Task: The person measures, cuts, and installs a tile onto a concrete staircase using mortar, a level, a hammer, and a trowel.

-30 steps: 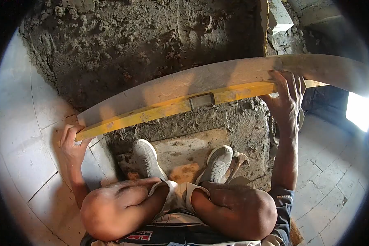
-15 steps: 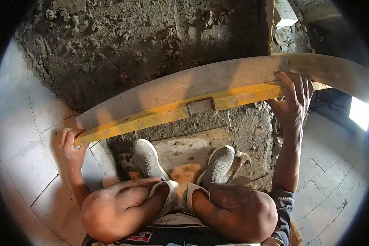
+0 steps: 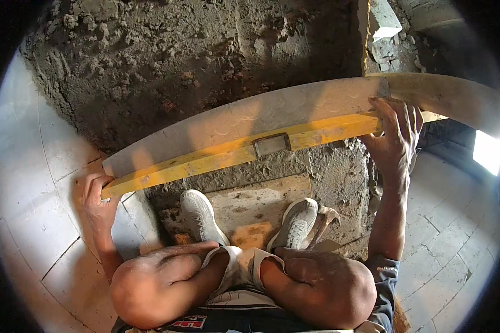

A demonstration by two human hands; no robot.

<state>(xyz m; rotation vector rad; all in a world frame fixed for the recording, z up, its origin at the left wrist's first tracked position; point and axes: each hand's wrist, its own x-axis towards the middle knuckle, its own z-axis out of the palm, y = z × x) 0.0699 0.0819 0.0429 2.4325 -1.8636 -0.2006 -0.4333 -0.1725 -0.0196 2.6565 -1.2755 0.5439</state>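
A long yellow spirit level [image 3: 189, 164], with a vial window near its middle, lies along the near side of a long grey slab [image 3: 233, 114] that looks bowed through the lens. At the level's left end, my left hand [image 3: 99, 200] is closed with the fingers curled over the tip. My right hand [image 3: 395, 133] grips its right end, with the fingertips reaching over onto the slab by the joint with a browner slab [image 3: 444, 91]. Below the level, my shoes rest on a board [image 3: 255, 200].
Rough wet mortar [image 3: 166, 61] spreads beyond the slab. A hammer [image 3: 323, 225] lies beside my right shoe. Pale tiled surfaces flank me on the left [image 3: 33, 183] and right [image 3: 444, 222]. A white broken block [image 3: 386, 22] sits at the top right.
Almost nothing differs. The level, the slab and both hands keep their places, apart from a very slight shift of the view.
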